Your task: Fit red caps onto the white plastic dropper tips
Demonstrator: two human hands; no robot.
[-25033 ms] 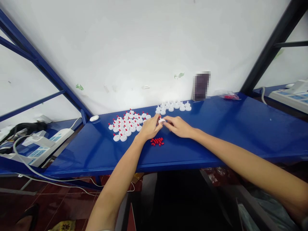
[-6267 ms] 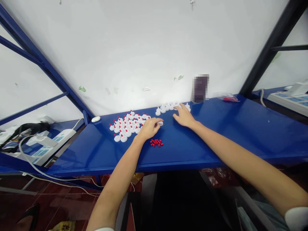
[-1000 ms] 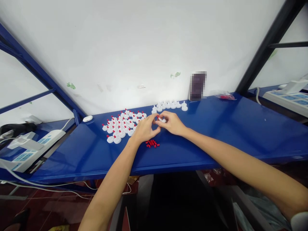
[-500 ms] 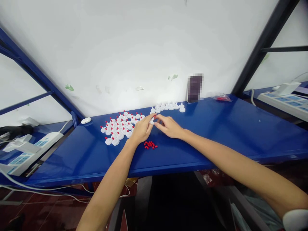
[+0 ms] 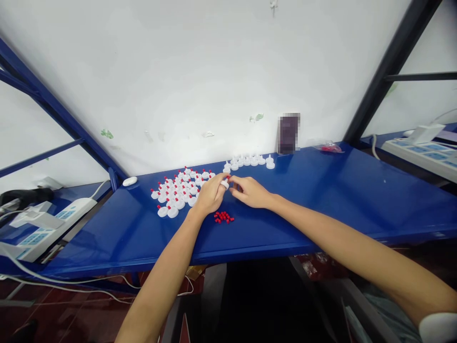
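Note:
My left hand (image 5: pixel 210 195) pinches a small white cap (image 5: pixel 224 184) just above the blue table (image 5: pixel 321 200). My right hand (image 5: pixel 250 191) is beside it, fingertips curled and meeting the left hand at the cap's red tip. Left of my hands lies a cluster of white caps with red tips (image 5: pixel 176 189). Behind my hands, near the wall, is a row of plain white caps (image 5: pixel 250 161). A small pile of loose red tips (image 5: pixel 223 217) lies on the table just in front of my left hand.
A blurred dark object (image 5: pixel 288 134) leans on the wall. A clear bag with red pieces (image 5: pixel 326 146) lies right of it. A white oval object (image 5: pixel 129 181) sits at the table's left rear. Power strips (image 5: pixel 46 219) and cables lie at far left; another strip (image 5: pixel 424 150) at far right.
Both hands stayed together at one white cap near the table's middle; over the last second they drifted slightly left and nearer, the left hand now holding the cap.

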